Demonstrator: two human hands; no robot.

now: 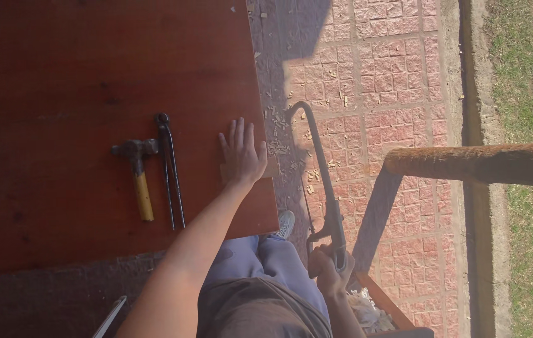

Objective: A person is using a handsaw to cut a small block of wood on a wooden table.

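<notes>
Pressing flat with fingers spread, the left hand (241, 156) pins a small pale wooden block (271, 169) at the reddish-brown counter (91, 75) edge. Right-hand fingers (326, 270) wrap the grey metal-framed hacksaw (319, 169), just beyond the left fingertips. Sawing appears underway; the next stroke likely needs steady pressure.

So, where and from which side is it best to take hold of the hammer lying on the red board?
Probably by the yellow wooden handle of the hammer, near its free lower end, coming from the side nearest the person. The dark head lies at the far end, and the pincers lie close along its right, so a grasp from above or from the left looks clearer. The left hand rests flat nearby.
</notes>
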